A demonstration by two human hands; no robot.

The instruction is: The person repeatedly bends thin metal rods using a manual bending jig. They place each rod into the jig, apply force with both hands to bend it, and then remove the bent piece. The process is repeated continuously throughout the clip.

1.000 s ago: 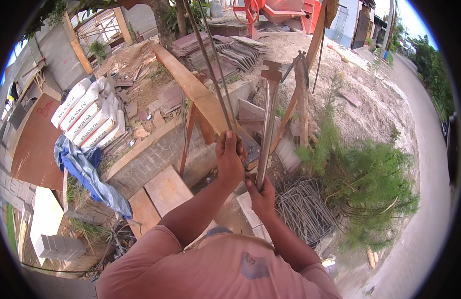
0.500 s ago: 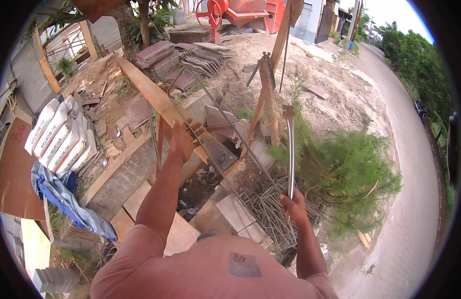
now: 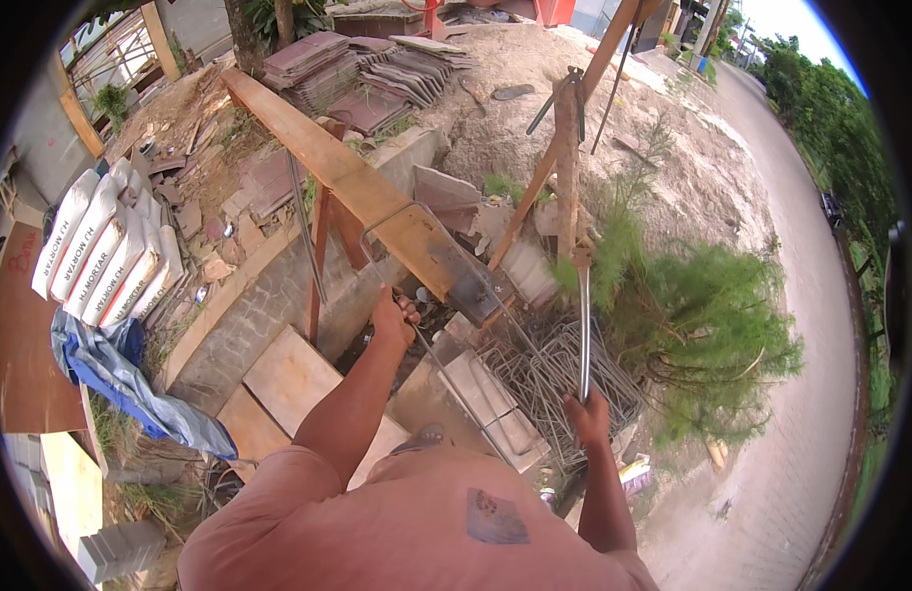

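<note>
My left hand [image 3: 395, 317] is closed around one leg of a bent steel rod [image 3: 389, 218], a long U shape of thin rebar. Its bent end lies over a wooden plank [image 3: 353, 192], and its other leg runs down toward the right. In my right hand [image 3: 588, 412] is the lower end of a shiny metal bar tool [image 3: 585, 330], held upright, with a rusty head at its top. The plank's near end carries a dark metal plate [image 3: 479, 294]. Beside the tool lies a tangled pile of bent rebar pieces [image 3: 579, 360].
A wooden post [image 3: 567, 167] and slanting brace stand beyond the tool. Leafy green branches [image 3: 712, 345] spread at the right, beside a paved road [image 3: 801, 295]. White bags [image 3: 106, 246] and a blue tarp [image 3: 151, 389] are at left. Stacked tiles [image 3: 303, 64] lie behind.
My left hand has come down and nearer from the plank, bringing the bent rod lower. My right hand and the bar tool have shifted slightly. The whole view has also moved.
</note>
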